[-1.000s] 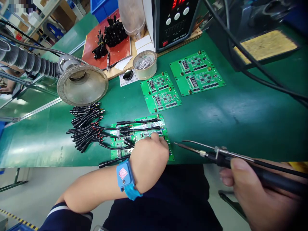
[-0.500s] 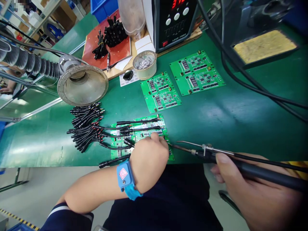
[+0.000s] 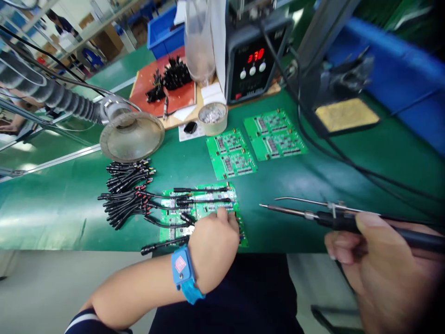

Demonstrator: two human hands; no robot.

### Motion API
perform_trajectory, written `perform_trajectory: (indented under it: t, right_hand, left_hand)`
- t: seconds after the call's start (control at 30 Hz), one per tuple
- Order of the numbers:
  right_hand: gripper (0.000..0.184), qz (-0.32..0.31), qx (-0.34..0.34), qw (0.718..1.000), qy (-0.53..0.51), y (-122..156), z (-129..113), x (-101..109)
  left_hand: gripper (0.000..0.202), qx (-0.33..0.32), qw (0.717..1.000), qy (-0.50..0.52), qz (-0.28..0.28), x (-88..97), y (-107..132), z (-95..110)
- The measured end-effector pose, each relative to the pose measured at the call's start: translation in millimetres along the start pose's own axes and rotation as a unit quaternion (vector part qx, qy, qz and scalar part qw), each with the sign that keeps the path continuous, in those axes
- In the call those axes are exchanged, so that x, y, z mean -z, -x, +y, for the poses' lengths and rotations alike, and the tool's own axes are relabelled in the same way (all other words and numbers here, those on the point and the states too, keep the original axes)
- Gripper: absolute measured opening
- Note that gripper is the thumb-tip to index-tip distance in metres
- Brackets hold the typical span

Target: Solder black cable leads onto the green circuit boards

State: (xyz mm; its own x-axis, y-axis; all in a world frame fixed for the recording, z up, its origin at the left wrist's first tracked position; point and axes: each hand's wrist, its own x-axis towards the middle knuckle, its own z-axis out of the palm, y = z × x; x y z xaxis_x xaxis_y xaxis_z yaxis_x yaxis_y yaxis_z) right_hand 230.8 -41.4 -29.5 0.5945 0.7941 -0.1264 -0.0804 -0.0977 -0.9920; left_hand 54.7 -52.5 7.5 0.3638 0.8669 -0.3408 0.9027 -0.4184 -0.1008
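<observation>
Taking the left hand (image 3: 215, 246) as the centre of the dial, its fingers are curled down over the cabled circuit boards (image 3: 202, 211), which lie under it and toward 11 and 12 o'clock, at the near edge of the green bench (image 3: 295, 178); its fingertips are hidden, so I cannot tell whether they pinch anything. A blue wrist strap (image 3: 182, 271) sits at that wrist. Several short black cables (image 3: 205, 201) lie across these boards, mostly running between 9 and 3 o'clock. At 3 o'clock, the right hand (image 3: 385, 264) is closed around the black handle of a soldering iron (image 3: 327, 220), whose tip points toward 9 o'clock and stands apart from the boards, at the left hand's 2 o'clock; a thin metal tube (image 3: 301, 200) runs beside its shaft. Heaped black cables (image 3: 121, 204) with bared coloured ends lie at 10 o'clock, and a round funnel-like hood (image 3: 134, 139) hangs at 11. Two more green boards (image 3: 231, 155), without cables, lie between 12 and 1 o'clock. Beyond them a pale dish (image 3: 212, 123) of silvery bits is at 12, the soldering station (image 3: 257, 69) reading 370 just past 12, and a yellow sponge (image 3: 347, 115) between 1 and 2.
</observation>
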Motion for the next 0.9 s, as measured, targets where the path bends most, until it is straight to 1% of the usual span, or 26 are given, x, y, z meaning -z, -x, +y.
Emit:
perform_trajectory:
  t: [0.07, 0.1, 0.13, 0.2, 0.23, 0.27, 0.33, 0.4, 0.47, 0.5, 0.57, 0.63, 0.7, 0.77, 0.8, 0.87, 0.9]
  right_hand:
    - [0.025, 0.005, -0.005, 0.999, -0.050, -13, -16, -13]
    - [0.024, 0.008, 0.010, 0.998, -0.064, -20, -23, -22]
    - [0.022, 0.004, 0.046, 0.996, -0.073, -26, -31, -33]
    - [0.019, -0.019, 0.141, 0.986, -0.086, -39, -40, -61]
    - [0.017, -0.046, 0.193, 0.976, -0.087, -45, -42, -76]
    - [0.017, -0.071, 0.229, 0.968, -0.079, -51, -42, -92]
    - [0.021, -0.129, 0.273, 0.952, -0.044, -64, -36, -119]
    - [0.026, -0.199, 0.307, 0.931, 0.011, -74, -27, -138]
    - [0.026, -0.256, 0.335, 0.905, 0.061, -80, -19, -148]
    - [0.027, -0.270, 0.347, 0.895, 0.079, -81, -16, -150]
    - [0.030, -0.272, 0.365, 0.884, 0.103, -79, -12, -151]
    - [0.030, -0.264, 0.371, 0.882, 0.122, -74, -12, -148]
    - [0.029, -0.247, 0.361, 0.888, 0.141, -73, -15, -143]
    - [0.032, -0.199, 0.338, 0.907, 0.153, -79, -22, -131]
    - [0.034, -0.159, 0.323, 0.920, 0.154, -85, -26, -123]
    - [0.036, -0.067, 0.292, 0.942, 0.153, -102, -37, -103]
    - [0.036, -0.021, 0.276, 0.948, 0.154, -112, -43, -92]
  left_hand:
    - [0.029, 0.006, 1.000, 0.011, 0.009, -2.3, 0, 2]
    - [0.029, 0.010, 1.000, 0.016, 0.014, -3.7, 0, 2]
    - [0.029, 0.014, 0.999, 0.020, 0.021, -5.2, 0, 3]
    - [0.029, 0.022, 0.999, 0.026, 0.035, -9.0, 0, 4]
    - [0.030, 0.025, 0.998, 0.028, 0.044, -11.5, 1, 5]
    - [0.030, 0.029, 0.998, 0.029, 0.055, -14.6, 1, 5]
    - [0.029, 0.031, 0.995, 0.032, 0.084, -22.4, 3, 6]
    - [0.030, 0.023, 0.991, 0.034, 0.130, -31.9, 6, 5]
    - [0.034, 0.007, 0.983, 0.033, 0.183, -41.7, 9, 3]
    - [0.035, -0.001, 0.977, 0.034, 0.209, -46.2, 12, 1]
    - [0.035, -0.016, 0.963, 0.042, 0.266, -53.8, 19, -1]
    - [0.032, -0.034, 0.941, 0.063, 0.332, -59.6, 29, -4]
    - [0.029, -0.060, 0.913, 0.097, 0.391, -65.0, 39, -4]
    - [0.027, -0.099, 0.894, 0.133, 0.416, -71.9, 48, -4]
    - [0.026, -0.116, 0.890, 0.146, 0.416, -76.3, 51, -4]
    - [0.025, -0.137, 0.890, 0.152, 0.407, -86.2, 55, -4]
    - [0.025, -0.139, 0.893, 0.149, 0.402, -91.2, 56, -4]
